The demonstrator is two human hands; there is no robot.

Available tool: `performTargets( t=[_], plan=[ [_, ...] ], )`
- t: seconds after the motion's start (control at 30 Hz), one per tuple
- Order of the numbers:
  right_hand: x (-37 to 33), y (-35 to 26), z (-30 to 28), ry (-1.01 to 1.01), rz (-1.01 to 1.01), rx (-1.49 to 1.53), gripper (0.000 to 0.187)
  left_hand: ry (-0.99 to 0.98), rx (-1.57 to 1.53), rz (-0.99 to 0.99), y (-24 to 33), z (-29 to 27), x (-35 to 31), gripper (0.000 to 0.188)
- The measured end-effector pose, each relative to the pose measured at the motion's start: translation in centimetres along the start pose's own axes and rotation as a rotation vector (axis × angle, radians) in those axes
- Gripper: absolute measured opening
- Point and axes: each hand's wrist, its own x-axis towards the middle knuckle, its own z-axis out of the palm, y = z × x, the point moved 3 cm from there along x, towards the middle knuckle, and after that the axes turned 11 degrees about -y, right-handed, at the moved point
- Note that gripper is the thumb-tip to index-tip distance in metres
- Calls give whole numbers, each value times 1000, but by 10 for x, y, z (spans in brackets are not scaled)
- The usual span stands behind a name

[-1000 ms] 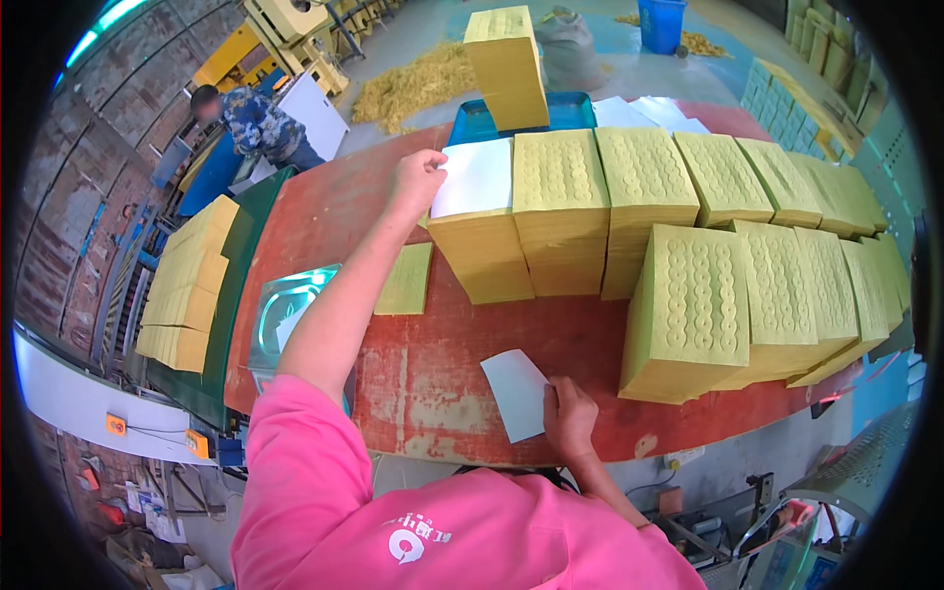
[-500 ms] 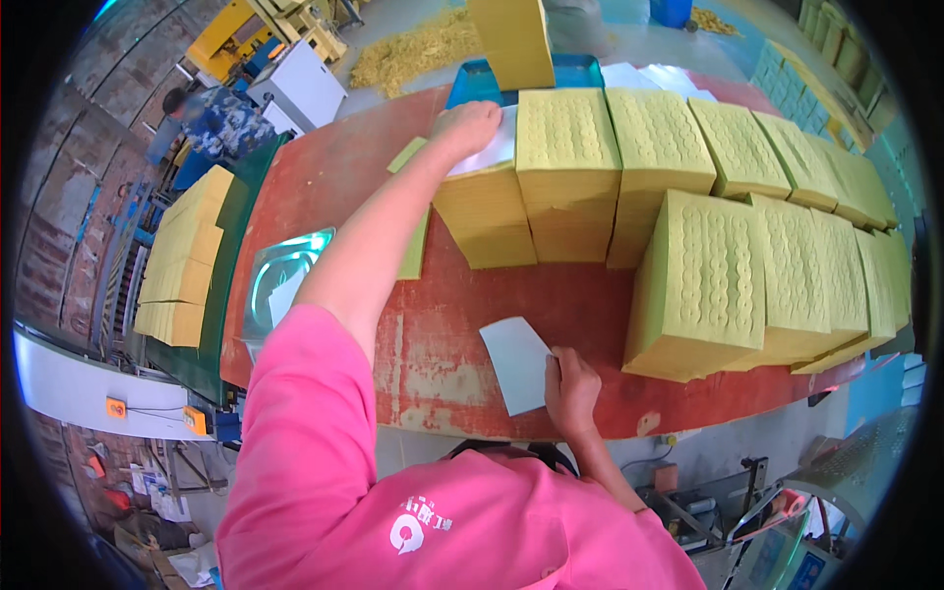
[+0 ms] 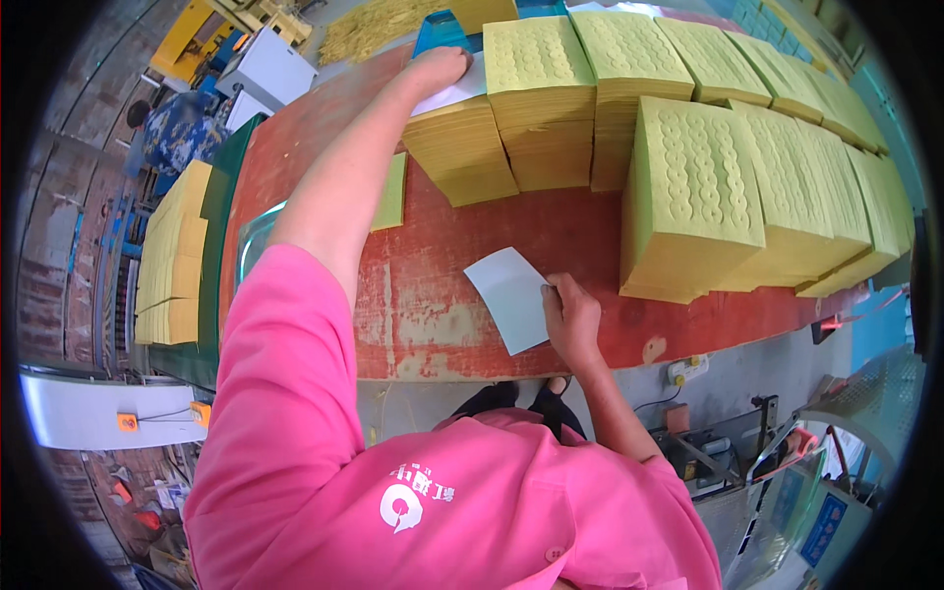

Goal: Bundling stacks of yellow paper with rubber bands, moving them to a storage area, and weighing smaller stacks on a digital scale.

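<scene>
With its fingers curled, my left hand (image 3: pixel 442 69) reaches across to a white sheet of paper (image 3: pixel 465 90) on top of the leftmost stack of yellow paper (image 3: pixel 460 149). My fingertips there are partly hidden. Low over the near side of the red table, my right hand (image 3: pixel 574 315) pinches a pale bluish-white sheet of paper (image 3: pixel 509 303) by its right edge, the sheet tilted out to the left. To the right of the white-topped stack stands another yellow paper stack (image 3: pixel 540 54), its top embossed with rows of rings.
More embossed yellow stacks (image 3: pixel 693 167) fill the right side of the worn red table (image 3: pixel 423 329). A thin yellow pad (image 3: pixel 391 194) and a shiny tray (image 3: pixel 254 241) lie partly behind my left arm. Blue trays (image 3: pixel 440 33) stand at the back. A person (image 3: pixel 182 133) works at far left.
The view has shifted, so the table and stacks sit higher in the picture. My left hand stays at the white-topped stack; my right hand keeps its pinch on the pale sheet.
</scene>
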Motion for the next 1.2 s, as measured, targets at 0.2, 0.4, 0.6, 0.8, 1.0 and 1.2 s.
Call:
performTargets(
  t=[0.2, 0.4, 0.6, 0.8, 1.0, 1.2],
  plan=[
    [-2, -1, 3, -9, 17, 30, 5, -96, 90, 67, 5, 2, -9, 40],
    [-6, -1, 3, -14, 50, 92, 5, -27, -20, -61, 38, 4, -69, 43],
    [-25, 10, 0, -139, 127, 533, 4, 124, -55, 155, 61, 17, -140, 43],
    [-126, -3, 2, -157, 434, 1469, 18, 43, -54, 356, 135, 17, -254, 31],
    [-203, 7, 75, -92, 826, 1717, 23, -195, -76, 546, 174, 11, -350, 39],
    [-175, -44, 136, -138, 604, 1823, 24, 128, -127, 639, 161, 2, -368, 59]
  ],
)
